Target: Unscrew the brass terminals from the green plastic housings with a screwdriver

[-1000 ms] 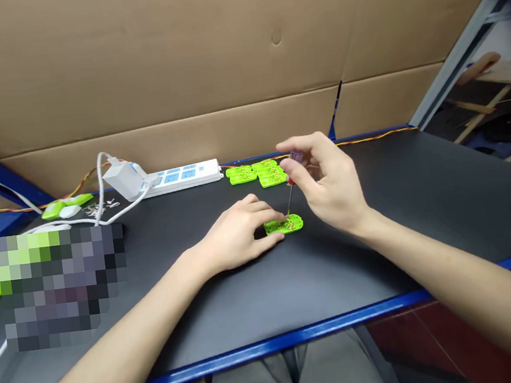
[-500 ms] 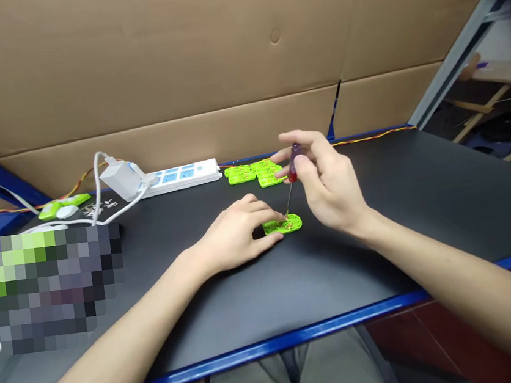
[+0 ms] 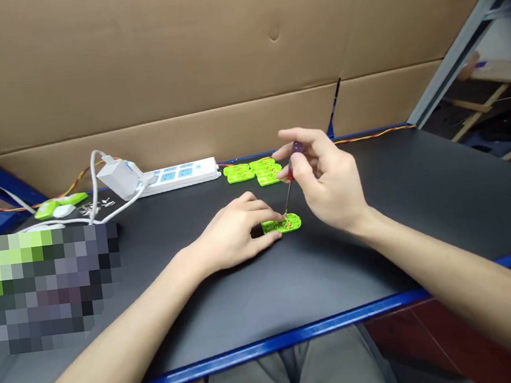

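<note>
On the black tabletop lies a small green plastic shell (image 3: 293, 221) with tiny gold-coloured parts inside. My left hand (image 3: 236, 229) grips its left end, thumb on the near side and fingers on the far side. In my right hand (image 3: 328, 177) is a screwdriver (image 3: 291, 172) with a dark red and purple handle. Its thin shaft slants down, and the tip meets the inside of the shell near my left fingertips. Exactly what the tip touches is too small to make out.
Several similar green shells (image 3: 239, 173) lie behind my hands. A white power strip (image 3: 180, 176) with a white plug-in adapter (image 3: 118, 177) stands at the back left. Cables, green-and-white pieces (image 3: 61, 205) and small white bits (image 3: 95, 207) are at left. A blurred-out patch covers part of the left side.
The right hand's fingers and the screwdriver handle have shifted very slightly. My left hand and the green shell hold nearly the same position; the whole view has moved a little.
</note>
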Action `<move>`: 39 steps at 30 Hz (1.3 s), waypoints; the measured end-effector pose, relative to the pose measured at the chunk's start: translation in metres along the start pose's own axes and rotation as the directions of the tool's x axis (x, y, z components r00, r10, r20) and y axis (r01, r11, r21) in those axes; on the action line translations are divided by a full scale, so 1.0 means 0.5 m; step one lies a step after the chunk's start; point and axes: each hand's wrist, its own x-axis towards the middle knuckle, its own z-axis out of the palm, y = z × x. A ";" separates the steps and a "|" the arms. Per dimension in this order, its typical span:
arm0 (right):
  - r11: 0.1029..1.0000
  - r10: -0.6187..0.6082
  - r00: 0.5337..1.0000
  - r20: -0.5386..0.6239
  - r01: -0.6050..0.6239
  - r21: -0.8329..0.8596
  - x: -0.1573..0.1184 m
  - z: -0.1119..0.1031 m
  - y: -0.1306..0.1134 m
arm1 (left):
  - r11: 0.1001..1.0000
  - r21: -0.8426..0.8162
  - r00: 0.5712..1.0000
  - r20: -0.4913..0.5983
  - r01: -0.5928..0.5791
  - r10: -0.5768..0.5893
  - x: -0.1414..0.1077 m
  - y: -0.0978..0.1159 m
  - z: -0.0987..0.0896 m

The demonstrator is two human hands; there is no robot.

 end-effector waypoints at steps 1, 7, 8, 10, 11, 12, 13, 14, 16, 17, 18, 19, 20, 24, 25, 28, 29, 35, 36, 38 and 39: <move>1.000 -0.005 1.000 -0.003 0.005 -0.002 0.000 0.000 -0.001 | 1.000 0.001 1.000 0.003 0.004 -0.004 0.000 0.000 0.000; 1.000 -0.021 0.999 -0.047 0.022 0.012 0.001 0.002 0.003 | 1.000 -0.007 1.000 -0.003 0.000 0.000 -0.002 0.002 -0.001; 1.000 -0.019 0.999 -0.050 0.020 0.016 0.001 0.002 0.004 | 1.000 -0.008 1.000 -0.004 -0.001 0.001 -0.002 0.004 -0.002; 1.000 -0.013 0.999 -0.044 0.013 0.018 0.000 0.002 0.004 | 1.000 -0.009 1.000 -0.007 -0.002 0.002 -0.001 0.007 -0.003; 1.000 -0.010 0.999 -0.037 0.011 0.017 0.000 0.001 0.004 | 1.000 -0.009 1.000 -0.005 -0.001 0.000 -0.001 0.008 -0.004; 1.000 -0.006 1.000 -0.029 0.006 0.014 -0.001 0.000 0.003 | 1.000 -0.007 1.000 -0.001 0.002 -0.002 -0.001 0.008 -0.005; 1.000 -0.003 1.000 -0.023 0.003 0.007 -0.001 0.000 0.002 | 1.000 -0.006 1.000 0.002 0.005 -0.005 -0.001 0.009 -0.005; 1.000 -0.001 1.000 -0.018 0.001 -0.004 -0.002 -0.001 0.000 | 1.000 -0.004 1.000 0.005 0.009 -0.009 -0.001 0.008 -0.006; 1.000 0.003 1.000 -0.009 -0.003 -0.026 -0.002 -0.002 -0.002 | 1.000 -0.002 1.000 0.006 0.018 -0.018 -0.002 0.008 -0.006; 0.999 0.004 1.000 -0.004 -0.004 -0.035 -0.002 -0.002 -0.003 | 1.000 -0.002 1.000 0.003 0.021 -0.021 -0.002 0.007 -0.006; 0.999 0.004 1.000 0.000 -0.004 -0.041 -0.001 -0.002 -0.003 | 1.000 -0.003 1.000 0.003 0.023 -0.023 -0.002 0.007 -0.006; 0.999 0.004 1.000 0.005 -0.003 -0.043 -0.001 -0.002 -0.003 | 1.000 -0.005 1.000 0.005 0.020 -0.020 -0.002 0.007 -0.005; 0.999 0.006 1.000 0.010 -0.006 -0.044 -0.001 -0.001 -0.003 | 1.000 -0.007 1.000 0.008 0.017 -0.016 -0.002 0.007 -0.005; 0.999 0.015 1.000 0.018 -0.014 -0.042 -0.003 0.001 -0.003 | 1.000 -0.014 1.000 0.016 0.010 -0.010 -0.002 0.007 -0.005; 0.999 0.017 1.000 0.019 -0.016 -0.043 -0.003 0.001 -0.003 | 1.000 -0.014 1.000 0.017 0.013 -0.012 -0.002 0.007 -0.005; 0.999 0.018 1.000 0.017 -0.017 -0.031 -0.002 -0.002 -0.005 | 1.000 -0.013 1.000 0.012 0.018 -0.018 -0.002 0.006 -0.005; 1.000 0.015 1.000 0.011 -0.015 -0.020 -0.001 -0.003 -0.006 | 1.000 -0.014 1.000 0.010 0.016 -0.016 -0.002 0.006 -0.005; 0.999 -0.010 0.999 -0.051 0.011 0.036 0.002 -0.002 -0.004 | 0.999 -0.031 0.999 -0.009 -0.036 0.036 -0.003 0.008 -0.005; 0.999 -0.010 0.999 -0.054 0.013 0.041 0.001 -0.001 -0.002 | 0.999 -0.032 0.999 -0.020 -0.038 0.037 -0.003 0.009 -0.005; 0.999 -0.005 0.999 -0.049 0.007 0.042 0.000 0.001 0.001 | 0.999 -0.025 0.998 -0.062 -0.025 0.023 -0.002 0.009 -0.005; 0.999 0.001 0.999 -0.041 0.001 0.041 -0.001 0.002 0.002 | 1.000 -0.019 0.996 -0.087 -0.014 0.012 -0.002 0.010 -0.006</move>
